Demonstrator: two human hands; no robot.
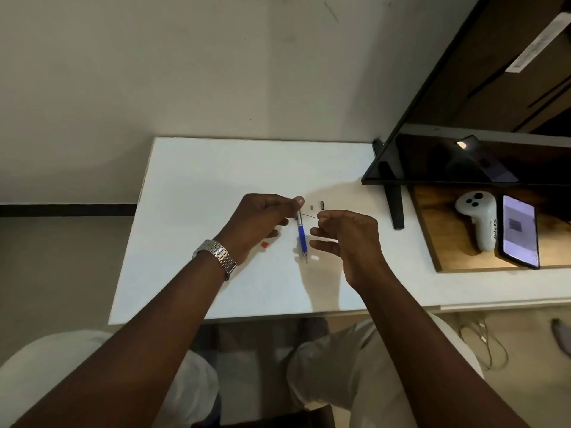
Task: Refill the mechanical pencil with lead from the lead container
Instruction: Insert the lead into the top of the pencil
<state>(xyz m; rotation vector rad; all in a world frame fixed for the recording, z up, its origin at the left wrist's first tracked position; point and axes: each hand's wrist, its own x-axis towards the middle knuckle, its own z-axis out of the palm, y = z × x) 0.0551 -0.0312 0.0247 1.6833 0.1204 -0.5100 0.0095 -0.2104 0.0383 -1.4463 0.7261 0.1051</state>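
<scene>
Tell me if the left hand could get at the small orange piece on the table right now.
Probably not yet: the orange piece lies unobstructed just under the left hand, but its fingers are holding the pencil.

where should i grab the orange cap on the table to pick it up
Pinch the orange cap across its short sides, coming straight down from above. It is small and lies flat on the white table, so no side offers purchase underneath. The left hand hovers right over it, already holding the pencil.
</scene>
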